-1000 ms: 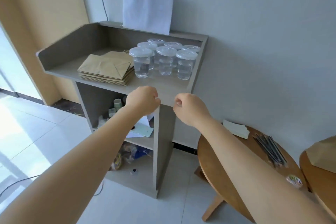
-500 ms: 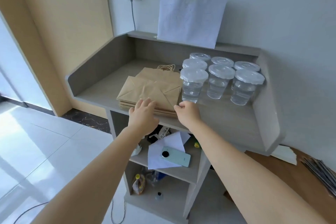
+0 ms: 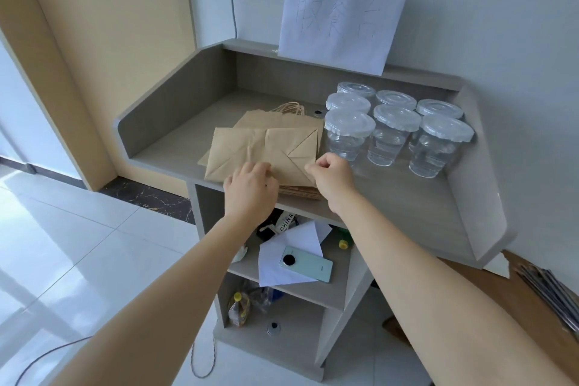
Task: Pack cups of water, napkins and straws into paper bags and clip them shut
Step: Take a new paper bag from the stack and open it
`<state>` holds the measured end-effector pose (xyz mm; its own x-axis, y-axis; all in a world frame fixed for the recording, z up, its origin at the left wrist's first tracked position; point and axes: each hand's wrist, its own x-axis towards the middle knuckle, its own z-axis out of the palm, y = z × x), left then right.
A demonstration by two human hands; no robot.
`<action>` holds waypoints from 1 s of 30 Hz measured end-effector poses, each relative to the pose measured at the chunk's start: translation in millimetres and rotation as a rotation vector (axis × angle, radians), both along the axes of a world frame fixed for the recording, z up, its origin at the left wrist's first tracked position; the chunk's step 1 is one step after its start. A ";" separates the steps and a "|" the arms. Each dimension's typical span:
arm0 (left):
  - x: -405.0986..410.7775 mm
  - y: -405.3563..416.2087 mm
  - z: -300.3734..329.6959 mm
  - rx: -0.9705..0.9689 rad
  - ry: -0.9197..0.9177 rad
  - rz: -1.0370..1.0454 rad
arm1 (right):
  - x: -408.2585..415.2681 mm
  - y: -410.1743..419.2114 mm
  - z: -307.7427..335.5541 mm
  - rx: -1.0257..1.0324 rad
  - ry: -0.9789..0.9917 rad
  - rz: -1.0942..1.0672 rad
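paper bags (image 3: 263,150) partly hidden under both hands.

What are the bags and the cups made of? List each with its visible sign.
Bags: brown kraft paper, matte, going by sharp fold creases and twisted cord handles.
Cups: clear plastic, glossy, probably thin; the water shows through, and the frosted lids look plastic too.

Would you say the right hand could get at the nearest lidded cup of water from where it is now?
Probably yes. The right hand sits at the corner of the paper bag stack, just in front of the nearest cup, with only bare counter between them. It is pinching the top bag's corner, so it must let go first.
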<state>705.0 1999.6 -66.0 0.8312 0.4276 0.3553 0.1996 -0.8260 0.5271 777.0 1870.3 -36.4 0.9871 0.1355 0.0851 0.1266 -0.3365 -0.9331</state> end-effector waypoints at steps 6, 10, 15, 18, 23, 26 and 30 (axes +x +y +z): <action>-25.6 25.8 9.8 -0.418 -0.291 0.306 | -11.6 -59.9 12.9 0.340 -0.048 0.011; -38.9 -4.3 1.1 -0.952 -0.219 0.381 | -25.8 -108.1 17.1 0.570 -0.008 0.079; -56.5 -72.9 -9.1 -1.546 -0.020 0.216 | -63.1 -174.5 -0.5 0.460 0.045 0.033; -66.7 -105.8 -24.3 -1.155 0.065 0.276 | -88.5 -218.2 -4.7 0.451 0.066 0.012; -98.1 -155.0 -45.4 -1.314 0.355 0.219 | -132.9 -292.3 0.8 0.529 0.123 0.044; -110.6 -189.8 -58.6 -1.671 0.462 -0.030 | -157.4 -340.1 -2.8 0.629 0.150 0.017; -110.7 -241.4 -52.1 -1.791 0.361 -0.219 | -189.1 -401.4 -15.0 0.711 0.163 -0.086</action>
<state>594.4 1758.2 -118.1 0.8411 -0.0664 -0.5368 0.4678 0.5873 0.6604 587.9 1468.9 -51.3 0.9994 0.0237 -0.0254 -0.0322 0.3544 -0.9345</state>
